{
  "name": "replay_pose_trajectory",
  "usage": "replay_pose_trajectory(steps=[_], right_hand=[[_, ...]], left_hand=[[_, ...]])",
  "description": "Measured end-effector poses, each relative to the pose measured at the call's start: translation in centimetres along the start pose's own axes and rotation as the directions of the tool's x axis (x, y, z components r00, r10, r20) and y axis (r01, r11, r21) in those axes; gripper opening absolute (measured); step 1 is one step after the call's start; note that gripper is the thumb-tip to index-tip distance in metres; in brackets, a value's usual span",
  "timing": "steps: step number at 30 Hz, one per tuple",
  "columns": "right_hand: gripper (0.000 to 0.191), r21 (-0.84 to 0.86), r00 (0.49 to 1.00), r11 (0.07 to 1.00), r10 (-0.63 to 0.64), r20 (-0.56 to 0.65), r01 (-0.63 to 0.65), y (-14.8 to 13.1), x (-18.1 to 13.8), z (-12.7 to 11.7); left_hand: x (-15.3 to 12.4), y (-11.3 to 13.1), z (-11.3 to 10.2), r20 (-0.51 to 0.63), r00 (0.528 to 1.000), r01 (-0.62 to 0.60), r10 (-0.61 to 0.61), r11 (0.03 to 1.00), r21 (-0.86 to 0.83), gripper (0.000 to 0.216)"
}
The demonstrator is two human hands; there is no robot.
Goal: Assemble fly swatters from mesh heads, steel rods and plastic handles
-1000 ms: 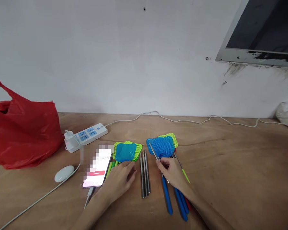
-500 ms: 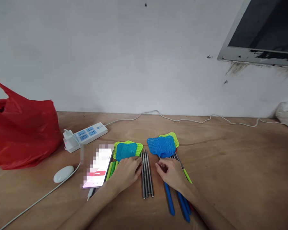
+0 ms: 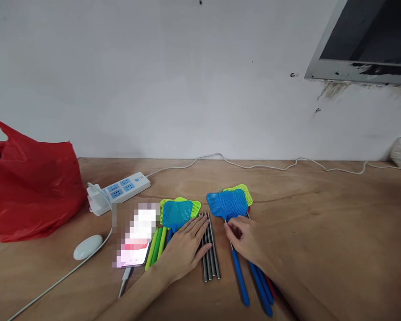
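Observation:
My left hand [image 3: 187,245] lies with its fingers stretched out over several metal rods [image 3: 214,263], which sit side by side on the table. Its fingertips touch the rods' upper part. My right hand [image 3: 245,238] pinches the thin metal shaft of a blue fly swatter [image 3: 218,204], whose mesh head points away from me. More blue handles [image 3: 260,287] and a yellow-green mesh head [image 3: 245,195] lie beneath and beside that hand. Left of the rods, yellow-green swatter heads [image 3: 197,207] overlap blue ones [image 3: 177,214]. Green handle tubes [image 3: 156,247] rest near my left wrist, which partly hides that pile.
A lit phone [image 3: 138,240], partly blurred out, lies left of the swatters with a cable plugged in. Farther left are a white power strip [image 3: 130,187], a white oval object [image 3: 87,247] and a red plastic bag [image 3: 33,187]. A thin cord [image 3: 263,167] runs along the wall.
My left hand has moved right and flattened, its fingers now over the metal rods. The right thumb and fingers have closed on the blue swatter's shaft.

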State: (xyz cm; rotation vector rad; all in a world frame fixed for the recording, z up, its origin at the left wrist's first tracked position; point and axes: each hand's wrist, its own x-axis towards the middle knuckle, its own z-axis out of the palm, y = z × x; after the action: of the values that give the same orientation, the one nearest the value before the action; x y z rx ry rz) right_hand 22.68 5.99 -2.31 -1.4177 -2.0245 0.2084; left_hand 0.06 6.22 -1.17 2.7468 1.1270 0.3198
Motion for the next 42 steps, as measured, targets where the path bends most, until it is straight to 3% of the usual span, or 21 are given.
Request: replay_pose_trajectory(steps=[20, 25, 30, 35, 39, 42], right_hand=[[0.028, -0.153, 0.990, 0.986, 0.085, 0.115, -0.067, 0.5, -0.1, -0.2], [0.027, -0.082, 0.985, 0.985, 0.158, 0.075, -0.152, 0.8, 0.0, 0.2], [0.029, 0.122, 0.965, 0.957, 0.256, 0.062, -0.262, 1.3, 0.3, 0.4], [0.035, 0.438, 0.933, 0.826, 0.341, 0.110, -0.354, 1.5, 0.9, 0.3], [0.038, 0.642, 0.887, 0.628, 0.416, 0.199, -0.439, 1.3, 1.2, -0.4], [0.035, 0.746, 0.852, 0.463, 0.449, 0.269, -0.479, 0.7, 1.4, -1.3]], left_hand=[[-0.2, 0.3, 0.1, -0.065, 0.993, -0.099, 0.098, 0.995, -0.014, 0.045], [-0.1, 0.4, 0.6, -0.075, 0.993, -0.092, 0.091, 0.996, -0.013, 0.046], [0.0, 0.6, 0.9, -0.094, 0.992, -0.088, 0.085, 0.996, -0.028, 0.044], [0.0, 0.7, 1.2, -0.110, 0.991, -0.083, 0.077, 0.995, -0.052, 0.044], [-0.1, 0.9, 0.5, -0.142, 0.988, -0.071, 0.057, 0.993, -0.097, 0.049], [-0.2, 1.2, -0.4, -0.188, 0.982, -0.040, 0.011, 0.987, -0.153, 0.040]])
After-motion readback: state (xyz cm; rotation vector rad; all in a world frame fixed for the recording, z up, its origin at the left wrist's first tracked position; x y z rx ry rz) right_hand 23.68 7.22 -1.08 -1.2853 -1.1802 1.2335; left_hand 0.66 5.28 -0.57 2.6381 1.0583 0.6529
